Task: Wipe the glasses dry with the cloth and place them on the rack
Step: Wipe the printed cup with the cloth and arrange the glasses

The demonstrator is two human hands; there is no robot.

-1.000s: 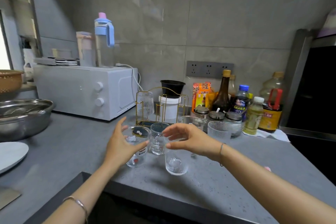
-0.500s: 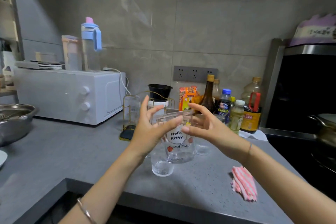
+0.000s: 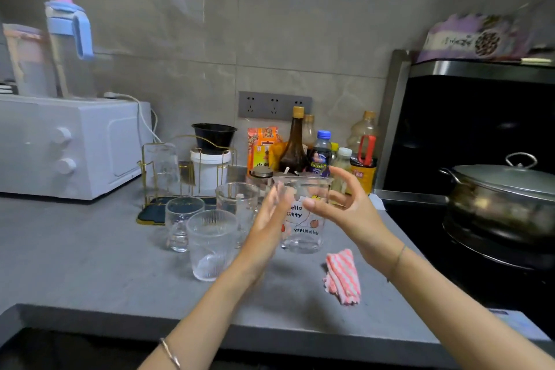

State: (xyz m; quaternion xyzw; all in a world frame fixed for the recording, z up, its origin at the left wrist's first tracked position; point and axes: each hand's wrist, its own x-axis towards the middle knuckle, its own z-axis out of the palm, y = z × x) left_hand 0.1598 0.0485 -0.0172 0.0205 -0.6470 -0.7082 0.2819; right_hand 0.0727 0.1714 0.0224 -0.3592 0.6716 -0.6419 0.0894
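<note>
A clear glass printed "Hello Kitty" point(image 3: 303, 219) is upright between my hands, low over the grey counter point(image 3: 90, 255); I cannot tell if its base touches. My left hand point(image 3: 268, 219) lies flat against its left side with straight fingers. My right hand point(image 3: 345, 207) grips its right side, thumb in front and fingers curled behind. A pink striped cloth point(image 3: 344, 276) lies crumpled on the counter below my right wrist. The gold wire rack point(image 3: 144, 177) stands at the back with one glass point(image 3: 162, 165) upside down on it.
A ribbed glass point(image 3: 210, 245), a small glass point(image 3: 181, 222) and a glass mug point(image 3: 237, 201) stand left of my hands. Sauce bottles point(image 3: 295, 144) line the wall. A white microwave point(image 3: 69, 144) sits left. A lidded pot point(image 3: 504, 198) is on the stove at the right.
Both hands have taken the Hello Kitty glass from among the others, lifted it and brought it to the right and lower. The view has swung right, showing the cloth and the pot.
</note>
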